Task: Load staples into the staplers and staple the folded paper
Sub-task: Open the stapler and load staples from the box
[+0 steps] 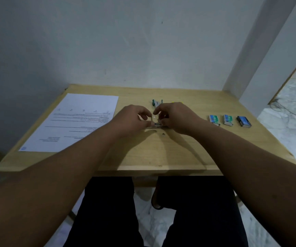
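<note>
Fingers [144, 115] of both hands curl narrowly around an opened stapler [155, 126] at the middle of the table [161, 154], printed paper [76, 122] at left, 3 staple boxes [228, 119] at right.

From my feed, most of the stapler [156, 124] on the desk [161, 152] is hidden under my two hands; only a strip of its metal shows between them, and I cannot tell whether staples sit in it. My left hand [133, 120] and right hand [174, 117] curl over it, so the exact grip of each fingertip is lost to me. Behind my right hand, a green stapler [155, 102] shows only in part, and a yellow thing [177, 102] barely peeks out. The print on the paper [76, 122] is too small to read, as are the labels on the three staple boxes [228, 119]. Both forearms are cut off by the frame's lower edge.
</note>
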